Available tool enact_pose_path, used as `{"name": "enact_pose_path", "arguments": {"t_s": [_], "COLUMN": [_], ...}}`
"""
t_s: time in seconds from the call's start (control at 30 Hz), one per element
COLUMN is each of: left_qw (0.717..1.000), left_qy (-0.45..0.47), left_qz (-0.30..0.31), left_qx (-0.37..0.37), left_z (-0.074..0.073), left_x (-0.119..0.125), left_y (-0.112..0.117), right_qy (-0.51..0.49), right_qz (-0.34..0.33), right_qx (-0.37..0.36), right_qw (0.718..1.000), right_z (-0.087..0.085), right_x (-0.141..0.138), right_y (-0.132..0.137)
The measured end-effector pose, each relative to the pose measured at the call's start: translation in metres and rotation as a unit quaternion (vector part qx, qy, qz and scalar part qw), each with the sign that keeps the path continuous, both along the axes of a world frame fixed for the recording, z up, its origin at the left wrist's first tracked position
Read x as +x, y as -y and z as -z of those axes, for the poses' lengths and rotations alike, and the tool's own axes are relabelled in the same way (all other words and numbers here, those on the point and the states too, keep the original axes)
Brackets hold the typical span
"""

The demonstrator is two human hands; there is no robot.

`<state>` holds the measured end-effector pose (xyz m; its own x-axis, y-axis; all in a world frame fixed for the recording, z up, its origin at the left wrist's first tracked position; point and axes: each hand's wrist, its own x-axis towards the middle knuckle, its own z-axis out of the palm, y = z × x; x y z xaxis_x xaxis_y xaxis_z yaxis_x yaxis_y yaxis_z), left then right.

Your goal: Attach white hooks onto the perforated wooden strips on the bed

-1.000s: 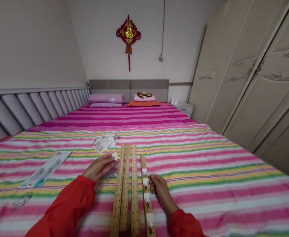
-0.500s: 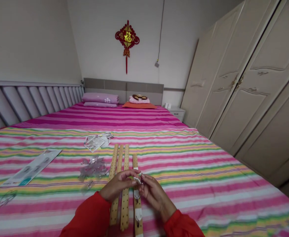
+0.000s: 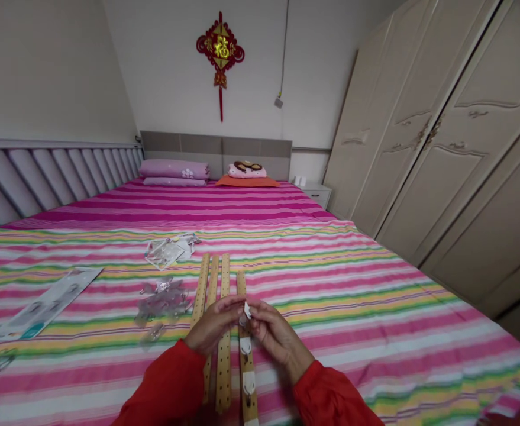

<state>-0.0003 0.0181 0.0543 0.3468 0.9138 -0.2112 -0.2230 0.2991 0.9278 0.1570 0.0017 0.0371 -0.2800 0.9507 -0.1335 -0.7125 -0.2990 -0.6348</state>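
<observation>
My left hand and my right hand meet above a narrow wooden strip. Between their fingertips is a small white hook, pinched by both hands; its details are partly hidden. On the same strip, nearer to me, sit a white adhesive hook and another white hook, with a further white piece at the bottom edge. Left of it lie three wooden strips with rows of holes, among them a long strip that passes partly beneath my left hand.
A pile of clear plastic pieces lies left of the strips. Beyond it are opened packets, and farther left a flat hook package. Everything rests on a striped bedsheet. A wardrobe stands at the right.
The white hook is tilted more upright between my fingers. My left fingers have straightened a little over it. The view has shifted slightly; the strips and packets stay in place.
</observation>
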Motion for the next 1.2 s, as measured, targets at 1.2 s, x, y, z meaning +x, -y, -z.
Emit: {"name": "enact_pose_path", "arguments": {"t_s": [1.2], "left_qw": [0.814], "left_qy": [-0.533], "left_qz": [-0.138], "left_qx": [0.187], "left_z": [0.033], "left_x": [0.026], "left_y": [-0.085], "right_qy": [0.295], "right_qz": [0.186], "right_qx": [-0.030], "right_qw": [0.937], "right_z": [0.052], "right_x": [-0.019], "right_y": [-0.104]}}
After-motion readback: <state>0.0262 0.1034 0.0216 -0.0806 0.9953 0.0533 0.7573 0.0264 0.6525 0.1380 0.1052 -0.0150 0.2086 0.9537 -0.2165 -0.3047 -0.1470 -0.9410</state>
